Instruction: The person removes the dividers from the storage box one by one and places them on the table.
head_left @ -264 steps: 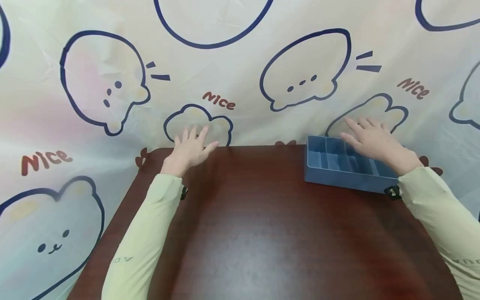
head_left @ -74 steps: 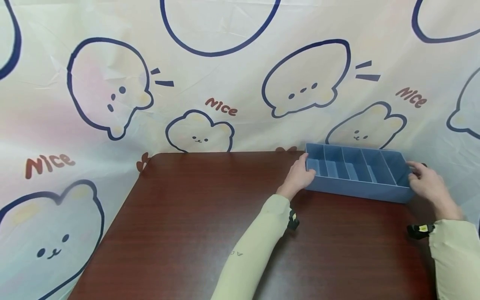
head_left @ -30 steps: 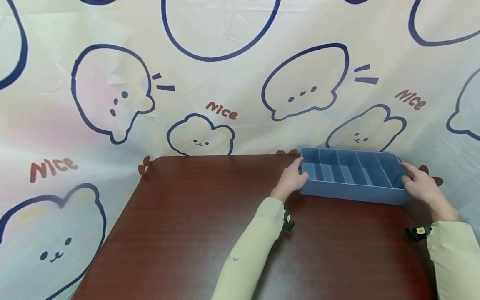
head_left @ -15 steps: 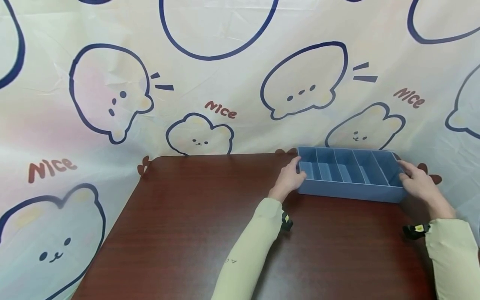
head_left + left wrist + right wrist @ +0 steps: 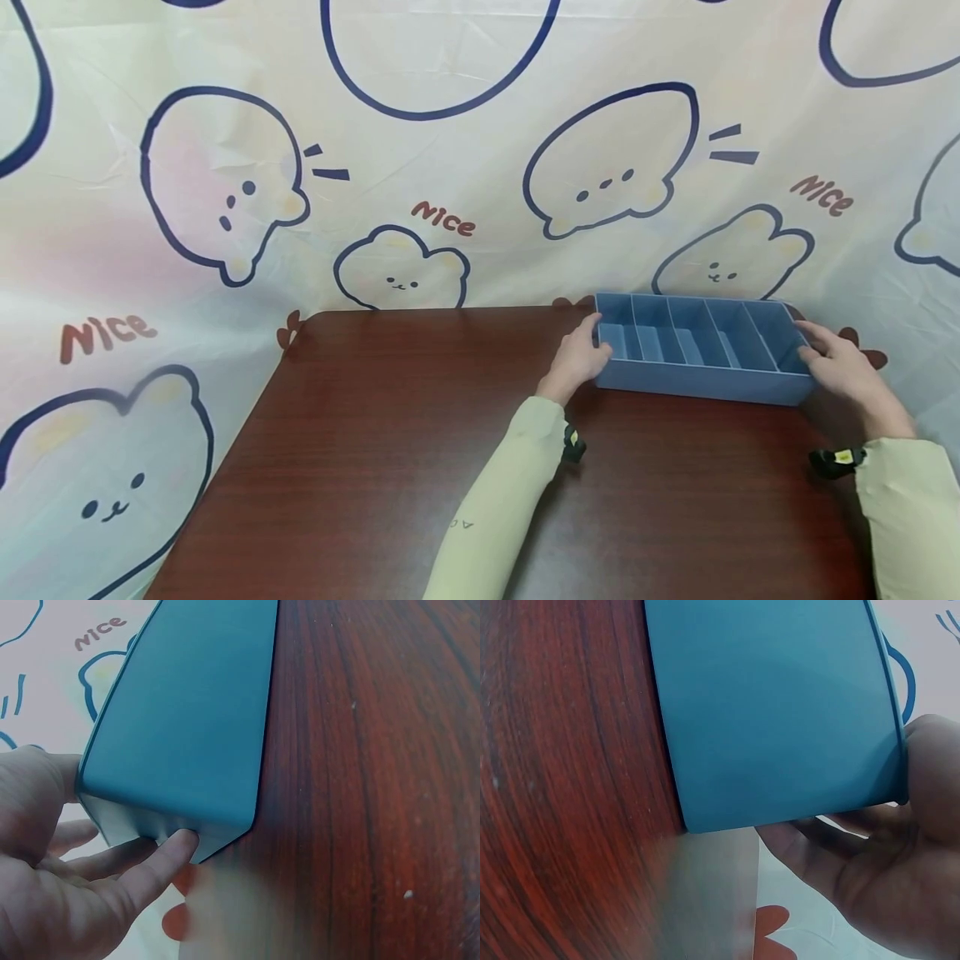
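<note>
A blue divided storage box (image 5: 697,381) with several compartments in a row sits at the back right of the table, seen whole in the head view. My left hand (image 5: 576,357) grips its left end, thumb at the rim and fingers against the outer end wall; the left wrist view shows those fingers (image 5: 154,874) on the wall. At the opposite end, my right hand (image 5: 843,367) holds the right wall the same way, thumb hooked over the rim. In the right wrist view the box's long side (image 5: 780,712) hides part of the fingers. No items show inside the compartments.
The dark brown wooden table (image 5: 420,450) stretches to the left and front of the box. A pale curtain (image 5: 465,158) with cartoon drawings hangs right behind the table and along both sides. Black wrist straps (image 5: 573,444) sit at the cuffs.
Earlier both hands hovered spread, the right over the box. Later they took its two ends, and the box shifted slightly left. Over the last half second almost nothing has moved.
</note>
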Action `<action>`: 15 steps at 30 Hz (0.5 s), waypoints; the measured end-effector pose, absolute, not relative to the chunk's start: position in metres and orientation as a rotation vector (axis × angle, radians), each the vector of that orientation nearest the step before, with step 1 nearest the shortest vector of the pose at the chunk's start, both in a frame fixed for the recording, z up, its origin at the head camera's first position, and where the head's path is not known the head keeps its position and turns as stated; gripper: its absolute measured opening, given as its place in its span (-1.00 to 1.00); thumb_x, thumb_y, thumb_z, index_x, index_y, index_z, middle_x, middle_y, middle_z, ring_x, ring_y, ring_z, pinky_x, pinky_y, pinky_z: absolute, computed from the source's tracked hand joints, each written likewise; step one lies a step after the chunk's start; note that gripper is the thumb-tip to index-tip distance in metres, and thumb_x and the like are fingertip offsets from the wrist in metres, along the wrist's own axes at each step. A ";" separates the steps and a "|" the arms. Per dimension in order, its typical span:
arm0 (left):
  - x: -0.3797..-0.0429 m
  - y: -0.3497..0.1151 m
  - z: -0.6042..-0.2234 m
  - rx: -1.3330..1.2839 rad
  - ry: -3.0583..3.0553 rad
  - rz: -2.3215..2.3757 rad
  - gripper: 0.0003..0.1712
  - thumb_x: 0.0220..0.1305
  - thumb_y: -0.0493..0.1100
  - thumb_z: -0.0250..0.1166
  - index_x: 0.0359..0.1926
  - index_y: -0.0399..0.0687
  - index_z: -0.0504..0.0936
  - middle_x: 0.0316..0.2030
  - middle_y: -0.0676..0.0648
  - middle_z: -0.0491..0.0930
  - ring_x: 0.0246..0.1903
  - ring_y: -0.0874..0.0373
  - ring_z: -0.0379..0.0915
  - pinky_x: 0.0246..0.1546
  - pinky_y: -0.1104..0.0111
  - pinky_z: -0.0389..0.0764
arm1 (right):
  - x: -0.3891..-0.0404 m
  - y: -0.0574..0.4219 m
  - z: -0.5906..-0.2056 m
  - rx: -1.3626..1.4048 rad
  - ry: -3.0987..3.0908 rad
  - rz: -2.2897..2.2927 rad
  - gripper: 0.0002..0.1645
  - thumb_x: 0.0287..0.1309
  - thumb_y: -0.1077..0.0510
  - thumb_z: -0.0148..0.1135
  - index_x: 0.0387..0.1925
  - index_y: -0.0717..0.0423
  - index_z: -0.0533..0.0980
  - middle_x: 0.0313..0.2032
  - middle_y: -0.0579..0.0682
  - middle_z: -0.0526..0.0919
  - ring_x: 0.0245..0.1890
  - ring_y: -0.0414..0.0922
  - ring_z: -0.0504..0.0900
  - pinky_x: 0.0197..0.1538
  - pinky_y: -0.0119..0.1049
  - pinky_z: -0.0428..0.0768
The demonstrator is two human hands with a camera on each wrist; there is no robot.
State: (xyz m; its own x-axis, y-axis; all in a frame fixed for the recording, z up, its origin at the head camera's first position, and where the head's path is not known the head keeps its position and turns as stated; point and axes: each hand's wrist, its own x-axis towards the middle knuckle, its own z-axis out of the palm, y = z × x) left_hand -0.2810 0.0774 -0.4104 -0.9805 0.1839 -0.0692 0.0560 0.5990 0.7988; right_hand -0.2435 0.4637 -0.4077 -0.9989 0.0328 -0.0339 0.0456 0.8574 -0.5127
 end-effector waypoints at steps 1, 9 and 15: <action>-0.281 0.077 -0.411 0.198 2.677 1.331 -0.31 0.38 -0.07 0.15 0.47 0.34 0.17 0.35 0.02 0.40 -0.39 0.13 0.47 -0.11 0.21 0.51 | -0.243 0.463 -0.407 0.066 3.004 -0.828 -0.26 0.51 -0.02 -0.37 0.52 0.26 -0.19 0.33 0.65 0.04 0.21 0.63 0.15 0.08 0.53 0.19; -0.280 0.075 -0.412 0.195 2.688 1.332 -0.33 0.39 -0.06 0.14 0.47 0.32 0.18 0.38 0.02 0.36 -0.11 0.14 0.48 -0.02 0.18 0.54 | -0.242 0.459 -0.407 0.072 2.994 -0.831 -0.26 0.50 -0.01 -0.36 0.52 0.27 -0.17 0.30 0.68 0.08 0.20 0.63 0.16 0.07 0.53 0.20; -0.280 0.071 -0.412 0.182 2.683 1.348 -0.33 0.38 -0.06 0.13 0.47 0.32 0.18 0.37 0.01 0.38 0.08 0.10 0.47 0.11 0.11 0.54 | -0.244 0.459 -0.408 0.055 2.998 -0.838 -0.26 0.50 -0.02 -0.35 0.52 0.27 -0.17 0.33 0.65 0.04 0.22 0.62 0.14 0.09 0.53 0.19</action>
State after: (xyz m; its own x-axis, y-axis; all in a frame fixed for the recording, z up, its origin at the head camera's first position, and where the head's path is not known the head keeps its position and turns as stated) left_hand -0.2801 0.0714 -0.4124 -0.9838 0.1671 -0.0643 0.0482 0.5929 0.8038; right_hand -0.2443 0.4586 -0.4076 -0.9990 0.0262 -0.0369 0.0415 0.8547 -0.5175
